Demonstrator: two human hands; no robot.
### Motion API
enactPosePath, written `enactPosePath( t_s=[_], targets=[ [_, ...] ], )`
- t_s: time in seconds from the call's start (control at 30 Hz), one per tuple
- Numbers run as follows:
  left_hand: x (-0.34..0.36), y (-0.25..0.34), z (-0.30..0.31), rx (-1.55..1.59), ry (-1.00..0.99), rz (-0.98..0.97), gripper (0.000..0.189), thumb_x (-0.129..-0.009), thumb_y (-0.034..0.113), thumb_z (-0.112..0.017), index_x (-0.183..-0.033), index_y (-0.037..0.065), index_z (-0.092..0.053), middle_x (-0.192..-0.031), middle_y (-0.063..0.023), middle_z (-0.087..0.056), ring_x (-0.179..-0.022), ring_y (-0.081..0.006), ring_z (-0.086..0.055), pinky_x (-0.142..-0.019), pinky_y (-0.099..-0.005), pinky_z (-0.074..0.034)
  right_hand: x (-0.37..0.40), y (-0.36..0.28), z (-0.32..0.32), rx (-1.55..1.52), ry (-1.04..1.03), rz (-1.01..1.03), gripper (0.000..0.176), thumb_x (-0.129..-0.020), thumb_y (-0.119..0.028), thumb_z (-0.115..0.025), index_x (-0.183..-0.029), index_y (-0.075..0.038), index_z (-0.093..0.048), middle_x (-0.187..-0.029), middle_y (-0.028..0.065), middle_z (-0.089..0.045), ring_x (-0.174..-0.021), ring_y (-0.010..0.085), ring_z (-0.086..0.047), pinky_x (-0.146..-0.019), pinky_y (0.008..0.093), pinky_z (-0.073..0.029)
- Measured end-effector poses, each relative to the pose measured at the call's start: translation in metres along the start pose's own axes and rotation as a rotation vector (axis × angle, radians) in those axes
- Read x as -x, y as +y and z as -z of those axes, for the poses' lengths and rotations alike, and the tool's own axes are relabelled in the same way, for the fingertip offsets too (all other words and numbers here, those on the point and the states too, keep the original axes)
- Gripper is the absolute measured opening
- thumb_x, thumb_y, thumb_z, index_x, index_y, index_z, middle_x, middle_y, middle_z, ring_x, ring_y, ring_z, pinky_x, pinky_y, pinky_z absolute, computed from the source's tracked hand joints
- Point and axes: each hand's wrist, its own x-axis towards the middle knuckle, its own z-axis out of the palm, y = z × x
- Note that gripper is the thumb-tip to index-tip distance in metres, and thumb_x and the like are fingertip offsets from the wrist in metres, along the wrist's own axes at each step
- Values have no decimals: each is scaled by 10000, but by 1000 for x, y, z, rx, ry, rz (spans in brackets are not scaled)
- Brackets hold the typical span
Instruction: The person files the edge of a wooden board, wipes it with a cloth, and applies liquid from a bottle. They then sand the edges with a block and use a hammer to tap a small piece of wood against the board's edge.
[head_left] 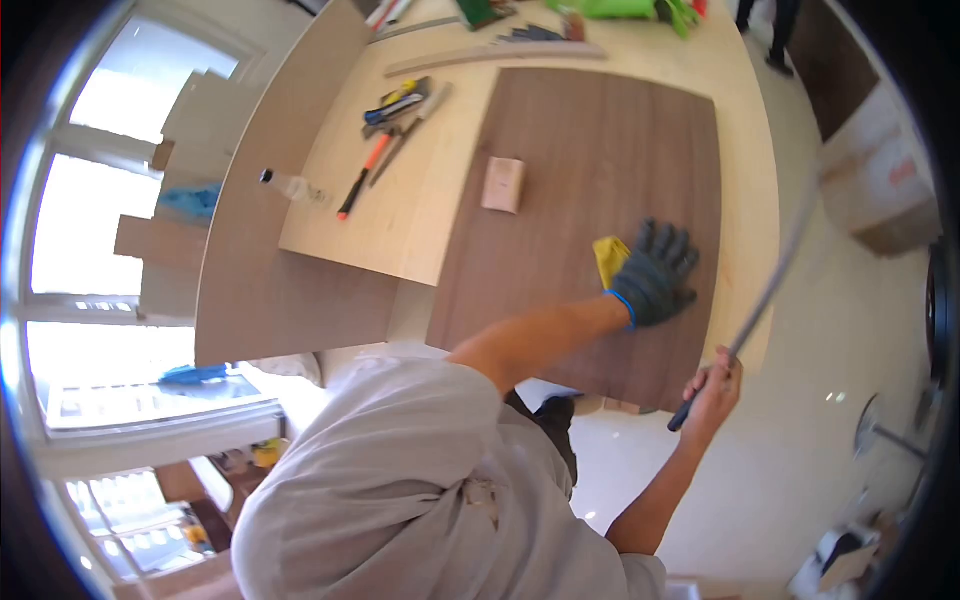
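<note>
A dark brown wood-grain panel (590, 170) lies on a pale workbench (420, 200). My left hand (655, 272), in a dark grey glove with a blue cuff, rests flat on the panel with fingers spread, pressing a yellow cloth (608, 258) that sticks out from under the palm. Below the panel's near edge, my bare right hand (712, 388) grips the dark end of a long thin grey rod (770, 290). The rod slants up to the right over the floor. My grey-shirted body fills the bottom of the view.
A small pale wood block (503, 184) sits on the panel. Left of it lie an orange-handled tool (360, 185), a utility knife (395, 100) and a small bottle (290, 186). A wood strip (495, 58) lies at the back. A cardboard box (880, 190) stands right; someone's legs (765, 30) stand beyond.
</note>
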Motion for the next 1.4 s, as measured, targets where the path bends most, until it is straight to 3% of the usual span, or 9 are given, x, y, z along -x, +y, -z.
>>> enactPosePath(
  t_s=[0.2, 0.3, 0.43, 0.5, 0.7, 0.97, 1.17, 1.3, 1.4],
  targets=[
    [56, -38, 66, 358, -1, -75, 390, -902, 232, -624, -1230, 22, -635, -1375, -221, -553, -1306, -398, -488, -1133, -539, -340, -15, 13, -106, 604, -181, 248, 439, -974, -332, -658, -1202, 40, -608, -918, 144, -700, -850, 240, -674, -790, 370, -516],
    [139, -121, 129, 392, 120, 148, 341, -903, 139, -614, -1218, 10, -633, -1290, -211, -611, -1207, -368, -572, -1051, -449, -452, -1, 0, -162, 785, -220, 253, 391, -969, -295, -657, -1217, 5, -614, -968, 181, -701, -885, 271, -687, -794, 383, -516],
    [217, -311, 185, -61, 308, 755, 471, -930, 180, -627, -1366, 33, -528, -1327, -228, -577, -1239, -400, -531, -1035, -474, -445, -3, 26, -226, 898, -197, 408, 383, -953, -259, -664, -1252, -25, -613, -1057, 216, -699, -996, 380, -674, -869, 439, -511],
    [234, -390, 205, -413, 435, 781, 643, -889, 254, -688, -1448, 61, -435, -1392, -232, -516, -1261, -407, -499, -1007, -513, -447, -6, 40, -251, 932, -155, 448, 409, -940, -239, -677, -1282, -28, -596, -1088, 222, -688, -1023, 410, -654, -890, 441, -503],
    [245, -479, 235, -374, -7, 990, 341, -907, 398, -654, -1036, 83, -664, -1035, -142, -648, -966, -342, -632, -786, -492, -511, 10, 38, -274, 1159, -73, 649, 441, -940, -204, -675, -1336, -37, -578, -1033, 195, -690, -934, 350, -668, -866, 412, -512],
    [262, -383, 241, 119, 297, 946, 245, -919, 269, -688, -1032, 57, -641, -927, -180, -633, -875, -372, -627, -746, -495, -498, 114, 7, -320, 510, -747, 109, 476, -988, -193, -651, -1414, -22, -524, -1140, 132, -684, -1006, 161, -672, -869, 308, -538],
    [230, -236, 219, 612, 341, 526, 311, -825, 125, -754, -1101, 62, -627, -952, -160, -648, -887, -372, -618, -767, -470, -502, 130, 5, -378, -67, -703, 123, 594, -1010, -175, -623, -1506, 15, -356, -1364, 204, -553, -1268, 213, -540, -1022, 350, -472],
    [194, -231, 222, 752, -66, 107, 485, -805, 223, -785, -1228, 77, -598, -1111, -191, -641, -1036, -384, -609, -894, -477, -498, 104, -7, -336, -40, -299, 60, 307, -1051, -217, -542, -1254, 13, -527, -907, 94, -683, -793, 172, -677, -710, 283, -545],
    [145, -249, 212, 500, 32, 117, 685, -787, 357, -794, -1361, 89, -533, -1318, -234, -552, -1253, -391, -516, -1044, -496, -423, 102, -15, -284, -96, -106, 37, 232, -1058, -231, -526, -1162, -26, -562, -612, -43, -440, -501, 57, -448, -543, 237, -463]
  ],
)
